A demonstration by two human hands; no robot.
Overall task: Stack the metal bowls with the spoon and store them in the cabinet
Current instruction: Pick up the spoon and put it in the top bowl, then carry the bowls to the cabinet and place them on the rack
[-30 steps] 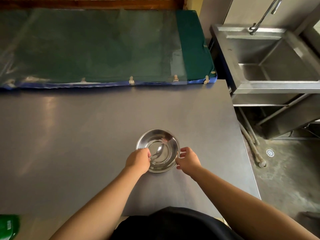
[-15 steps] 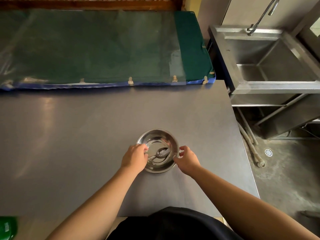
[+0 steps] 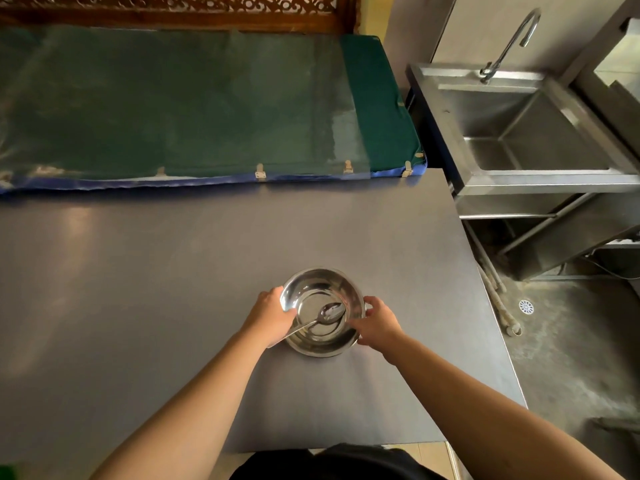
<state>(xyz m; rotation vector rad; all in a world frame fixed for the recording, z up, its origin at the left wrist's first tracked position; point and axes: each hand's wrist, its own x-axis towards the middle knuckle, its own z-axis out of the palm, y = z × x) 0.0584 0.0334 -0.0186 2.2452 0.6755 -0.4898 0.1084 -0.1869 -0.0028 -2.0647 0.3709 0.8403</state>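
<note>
A shiny metal bowl stack [image 3: 322, 292] sits on the grey table [image 3: 138, 289], near its front middle. A metal spoon [image 3: 323, 315] lies inside it, scoop toward the right and handle pointing down-left over the rim. My left hand [image 3: 268, 317] grips the bowl's left rim. My right hand [image 3: 377, 320] grips the right rim. How many bowls are nested I cannot tell. No cabinet is in view.
A green padded mat under clear plastic [image 3: 190, 105] runs along the table's far edge. A steel sink [image 3: 533, 133] with a tap [image 3: 509, 43] stands to the right, beyond the table's right edge. Below it is concrete floor with a drain [image 3: 525, 306].
My left hand has shifted from the spoon handle inside the bowl to the bowl's left rim. The spoon now lies flat in the bowl. My right hand stays at the right rim.
</note>
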